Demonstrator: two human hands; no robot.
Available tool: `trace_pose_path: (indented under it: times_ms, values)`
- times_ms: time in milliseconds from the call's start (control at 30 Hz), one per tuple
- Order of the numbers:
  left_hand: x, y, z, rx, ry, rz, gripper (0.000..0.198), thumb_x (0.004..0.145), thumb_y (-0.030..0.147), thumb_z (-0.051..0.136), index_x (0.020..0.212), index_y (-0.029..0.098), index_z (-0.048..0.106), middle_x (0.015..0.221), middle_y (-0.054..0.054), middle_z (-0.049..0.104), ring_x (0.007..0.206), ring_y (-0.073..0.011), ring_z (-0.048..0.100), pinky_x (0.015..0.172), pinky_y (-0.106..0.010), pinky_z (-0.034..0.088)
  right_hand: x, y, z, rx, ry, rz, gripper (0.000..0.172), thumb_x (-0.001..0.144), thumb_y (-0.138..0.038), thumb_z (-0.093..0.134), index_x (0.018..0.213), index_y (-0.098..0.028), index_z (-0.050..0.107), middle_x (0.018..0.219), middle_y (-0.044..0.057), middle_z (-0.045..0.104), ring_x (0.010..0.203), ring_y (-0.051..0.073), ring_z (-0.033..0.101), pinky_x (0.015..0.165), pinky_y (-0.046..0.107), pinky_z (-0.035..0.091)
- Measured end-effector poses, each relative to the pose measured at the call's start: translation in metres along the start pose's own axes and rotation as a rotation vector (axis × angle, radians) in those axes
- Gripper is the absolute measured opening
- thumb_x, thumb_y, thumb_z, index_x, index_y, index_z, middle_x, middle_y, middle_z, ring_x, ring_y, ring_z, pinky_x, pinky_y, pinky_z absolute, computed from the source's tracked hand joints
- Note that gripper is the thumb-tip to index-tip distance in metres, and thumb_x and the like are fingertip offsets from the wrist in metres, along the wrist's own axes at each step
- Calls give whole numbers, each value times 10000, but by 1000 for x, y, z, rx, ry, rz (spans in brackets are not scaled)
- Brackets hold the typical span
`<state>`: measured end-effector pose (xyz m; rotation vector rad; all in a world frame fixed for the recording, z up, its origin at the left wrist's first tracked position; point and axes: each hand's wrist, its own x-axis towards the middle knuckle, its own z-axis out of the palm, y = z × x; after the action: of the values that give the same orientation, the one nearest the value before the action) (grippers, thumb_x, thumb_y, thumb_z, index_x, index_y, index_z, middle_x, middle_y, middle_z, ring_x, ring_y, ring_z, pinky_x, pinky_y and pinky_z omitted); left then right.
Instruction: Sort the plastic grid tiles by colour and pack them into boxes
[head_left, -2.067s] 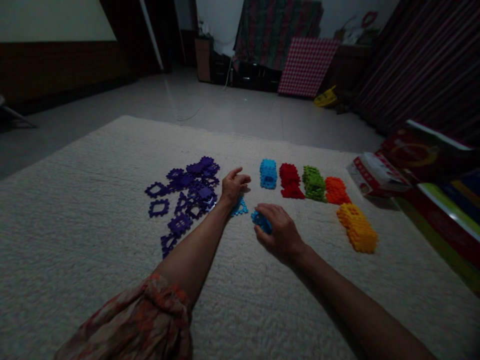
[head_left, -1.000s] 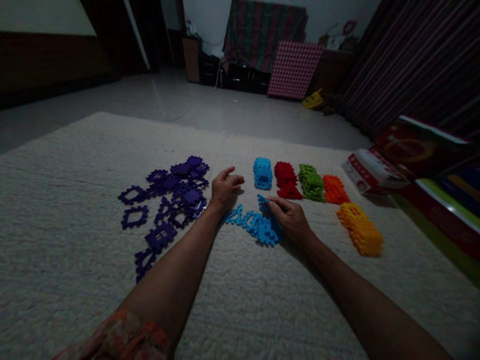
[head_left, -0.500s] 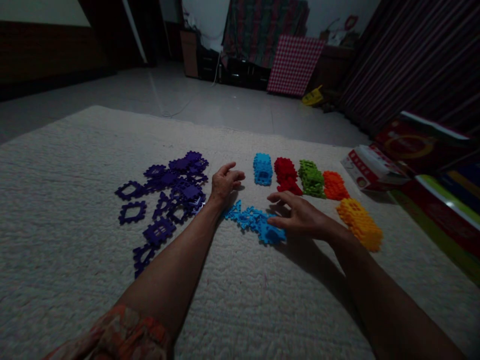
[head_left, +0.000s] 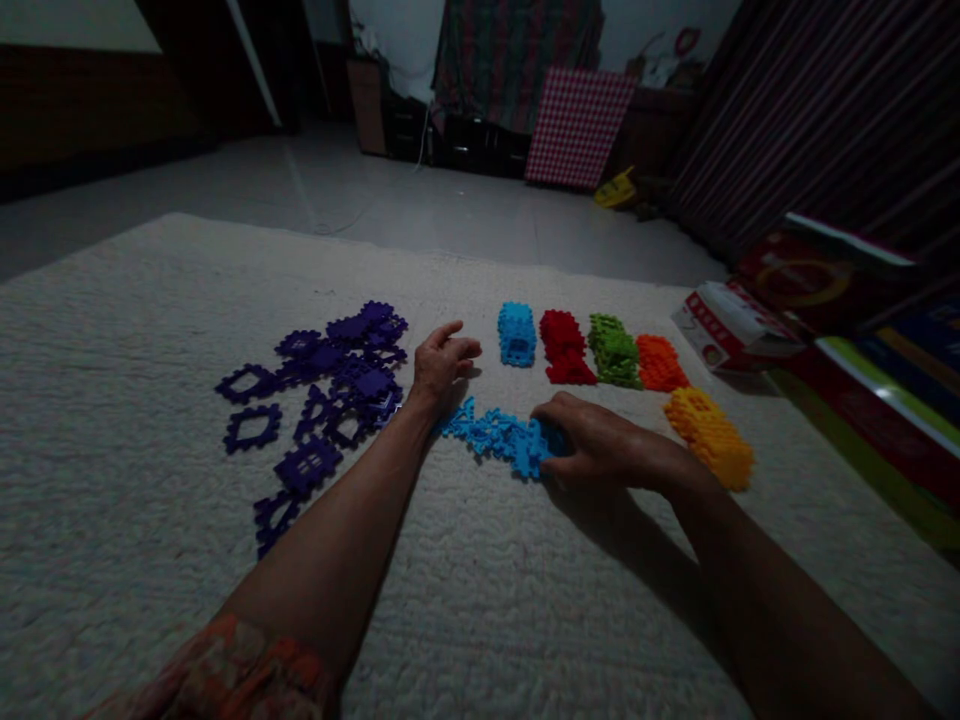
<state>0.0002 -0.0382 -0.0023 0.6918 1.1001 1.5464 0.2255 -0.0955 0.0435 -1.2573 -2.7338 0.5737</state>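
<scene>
The right hand (head_left: 600,438) is bowed over the right end of the loose blue pieces (head_left: 491,430), thumb on the near side and fingers on the far side. Blue plastic sits between them, but I cannot tell whether they pinch it or only rest against it. The left hand (head_left: 439,365) holds nothing; its fingers are loosely spread just beyond the left end of the blue row, over the quilted mat (head_left: 465,580).

The blue pieces lie on the mat in an overlapping, untidy line between the two forearms, nearer than the blue stack (head_left: 516,335). To the right of that stack stand the red stack (head_left: 564,345), the green stack (head_left: 615,350) and the orange stack (head_left: 661,362).

Handling them well probably calls for a light grip on opposite rims — the toothed edges look likely to catch on one another, so a straight lift should beat a sideways drag. The idle left hand could steady the far end of the row. The left forearm passes close by the purple pieces (head_left: 373,380) — best kept raised, lest it nudge them into the blue.
</scene>
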Motion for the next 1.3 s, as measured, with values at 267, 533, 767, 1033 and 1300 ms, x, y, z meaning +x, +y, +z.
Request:
trace_pose_path:
  times_ms: [267, 533, 767, 1033, 1300]
  values:
    - [3, -4, -2, -6, -3, 6, 567, 650, 159, 677, 1210, 107, 608, 784, -55, 689, 714, -163, 669, 590, -253, 538, 3, 23, 3, 48, 237, -50, 563, 732, -309, 777, 1265, -238, 613, 1154, 103, 668, 1026, 274, 645, 864, 379, 529]
    - [1, -1, 0, -7, -1, -4, 556, 649, 160, 676, 1199, 115, 608, 789, -52, 691, 720, -163, 674, 600, -256, 537, 40, 25, 25, -90, 558, -62, 518, 796, -225, 680, 1299, -184, 561, 1202, 152, 607, 1135, 317, 567, 954, 464, 488]
    - [1, -2, -1, -10, -8, -1, 542, 673, 140, 669, 1209, 100, 600, 767, -53, 692, 680, -147, 660, 596, -250, 531, 83, 19, 32, -379, 640, -6, 489, 818, -148, 606, 1305, -115, 575, 1276, 195, 582, 1176, 346, 491, 1018, 470, 391]
    - [3, -3, -2, -18, -15, -1, 574, 649, 176, 709, 1211, 118, 608, 777, -55, 689, 699, -165, 665, 607, -275, 534, 92, 24, 37, -446, 703, 26, 492, 854, -131, 534, 1344, -168, 553, 1311, 170, 575, 1196, 341, 464, 1049, 519, 316]
    - [1, -2, -1, -14, -20, 15, 547, 652, 164, 690, 1191, 112, 608, 788, -62, 690, 716, -172, 667, 613, -286, 544, 91, 24, 34, -418, 639, 30, 411, 896, -177, 552, 1305, -192, 587, 1380, 155, 574, 1251, 355, 451, 1064, 577, 301]
